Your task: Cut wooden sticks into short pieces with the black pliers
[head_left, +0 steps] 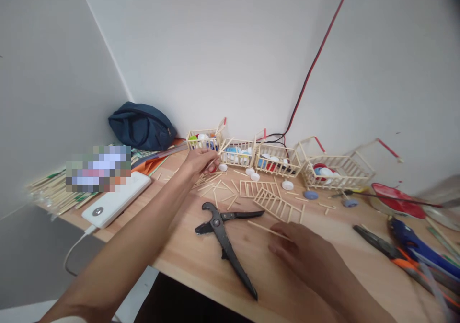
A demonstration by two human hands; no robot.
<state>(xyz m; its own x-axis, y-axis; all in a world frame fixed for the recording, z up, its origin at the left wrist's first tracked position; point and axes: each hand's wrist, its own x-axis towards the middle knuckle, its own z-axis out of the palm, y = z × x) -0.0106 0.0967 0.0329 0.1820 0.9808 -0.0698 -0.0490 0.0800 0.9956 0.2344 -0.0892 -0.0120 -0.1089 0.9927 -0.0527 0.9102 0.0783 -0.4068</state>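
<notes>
My right hand (305,251) is closed over the front of the table, with a thin wooden stick (264,228) pinched in its fingers and pointing left. My left hand (201,161) reaches to the back, fingers pinched together beside the small stick carts; what they hold, if anything, I cannot make out. Loose short sticks (217,189) lie scattered just in front of it. Ladder-like stick frames (278,203) rest flat between my hands. A black-handled cutter (224,239) lies with its handles apart, left of my right hand.
Several stick carts (278,160) with bottle caps inside line the wall. A white power bank (117,201) with a cable, bundled sticks (50,186) and a blue pouch (142,124) are at left. Pliers (381,244) and a blue glue gun (413,241) lie at right.
</notes>
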